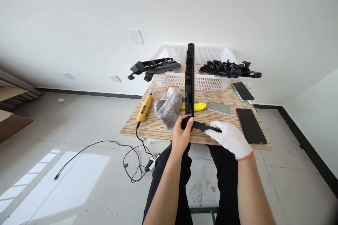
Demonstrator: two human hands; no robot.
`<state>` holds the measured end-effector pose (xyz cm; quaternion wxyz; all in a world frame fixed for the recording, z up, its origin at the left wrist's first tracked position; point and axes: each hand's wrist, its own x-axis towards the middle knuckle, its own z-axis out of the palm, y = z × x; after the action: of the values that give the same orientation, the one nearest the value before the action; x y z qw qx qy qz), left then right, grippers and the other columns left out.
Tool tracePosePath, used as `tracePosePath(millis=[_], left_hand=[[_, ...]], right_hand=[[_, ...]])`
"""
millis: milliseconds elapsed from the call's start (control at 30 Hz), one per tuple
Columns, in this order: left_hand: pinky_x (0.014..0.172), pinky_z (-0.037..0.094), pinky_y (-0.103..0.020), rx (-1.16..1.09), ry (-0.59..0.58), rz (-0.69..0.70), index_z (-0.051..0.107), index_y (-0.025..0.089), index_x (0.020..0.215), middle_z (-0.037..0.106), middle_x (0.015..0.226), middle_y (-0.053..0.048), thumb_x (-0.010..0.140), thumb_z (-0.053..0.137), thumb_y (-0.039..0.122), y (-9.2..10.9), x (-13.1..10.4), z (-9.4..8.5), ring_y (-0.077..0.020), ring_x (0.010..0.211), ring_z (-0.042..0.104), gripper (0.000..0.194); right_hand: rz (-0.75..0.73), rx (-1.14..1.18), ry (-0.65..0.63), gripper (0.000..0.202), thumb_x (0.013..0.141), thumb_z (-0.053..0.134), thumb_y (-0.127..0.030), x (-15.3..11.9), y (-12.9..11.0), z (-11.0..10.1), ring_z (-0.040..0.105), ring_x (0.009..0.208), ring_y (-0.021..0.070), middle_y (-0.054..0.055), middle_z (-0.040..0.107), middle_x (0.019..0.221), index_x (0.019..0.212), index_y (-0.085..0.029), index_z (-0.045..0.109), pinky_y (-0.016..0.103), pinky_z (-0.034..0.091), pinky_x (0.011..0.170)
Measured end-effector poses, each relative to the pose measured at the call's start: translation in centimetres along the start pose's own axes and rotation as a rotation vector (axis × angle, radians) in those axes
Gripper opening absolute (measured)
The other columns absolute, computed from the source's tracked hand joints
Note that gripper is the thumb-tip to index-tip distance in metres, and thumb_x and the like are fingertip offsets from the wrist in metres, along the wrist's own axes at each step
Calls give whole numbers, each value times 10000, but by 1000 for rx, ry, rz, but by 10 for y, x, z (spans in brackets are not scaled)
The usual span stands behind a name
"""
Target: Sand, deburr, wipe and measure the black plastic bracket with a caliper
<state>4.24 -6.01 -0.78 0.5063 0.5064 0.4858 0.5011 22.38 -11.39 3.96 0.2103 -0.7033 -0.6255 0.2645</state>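
Note:
My bare left hand (pixel 182 132) grips the lower end of a long black plastic part (pixel 189 81), which stands upright above the table's front edge. In a white knitted glove with an orange cuff, my right hand (pixel 230 139) is closed on the right end of a black caliper-like tool (pixel 203 126). The tool's left end meets the base of the part beside my left fingers. Behind the part lies a yellow cutter (pixel 200 106), partly hidden by it. A grey cloth (pixel 170 110) sits just left of the part, with a white glove behind it.
A white basket (pixel 211 83) at the back holds black plastic parts (pixel 227 68) on both sides. A yellow rotary tool (pixel 144 109) lies left on the wooden table (pixel 148 132), its cord hanging down. A sharpening stone (pixel 219 107) and two phones (pixel 250 126) lie right.

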Motion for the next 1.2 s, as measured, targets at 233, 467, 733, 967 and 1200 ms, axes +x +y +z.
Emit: tracePosePath(millis=[233, 467, 733, 967, 1200], left_hand=[[732, 527, -264, 74, 10, 54, 639, 199, 1048, 638, 907, -29, 912, 601, 525, -3, -1, 2, -150, 817, 603, 355], [857, 505, -295, 102, 7, 94, 645, 207, 1049, 681, 1012, -52, 928, 581, 512, -3, -1, 1, -192, 985, 633, 335], [586, 491, -236, -5, -13, -25, 617, 206, 1056, 582, 722, 21, 889, 616, 562, 1, -1, 1, -115, 594, 581, 394], [587, 499, -218, -41, -18, -38, 620, 204, 1056, 588, 743, 21, 878, 641, 546, 1, 1, 0, -101, 602, 595, 387], [567, 487, -213, -116, 19, -72, 603, 205, 970, 559, 728, 38, 858, 657, 572, -2, 4, -2, -83, 554, 564, 387]], right_hand=[[-120, -136, 109, 506, 894, 595, -564, 7, -19, 22, 716, 1058, 276, -1, 747, 1192, 1359, -365, 590, 428, 562, 853], [-173, -180, 149, 456, 885, 619, -449, 8, -11, 22, 714, 1056, 251, 9, 747, 1192, 1322, -318, 627, 399, 557, 880], [-77, -174, 102, 421, 853, 626, -385, 7, -8, 12, 708, 1063, 268, -8, 750, 1179, 1266, -315, 663, 439, 558, 896], [-111, -174, 138, 446, 840, 661, -399, 7, 6, 3, 699, 1079, 251, 11, 741, 1205, 1268, -275, 667, 418, 542, 947], [-141, -259, 210, 445, 852, 670, -501, 5, 7, -1, 693, 1080, 277, 24, 757, 1159, 1226, -261, 701, 447, 529, 945]])
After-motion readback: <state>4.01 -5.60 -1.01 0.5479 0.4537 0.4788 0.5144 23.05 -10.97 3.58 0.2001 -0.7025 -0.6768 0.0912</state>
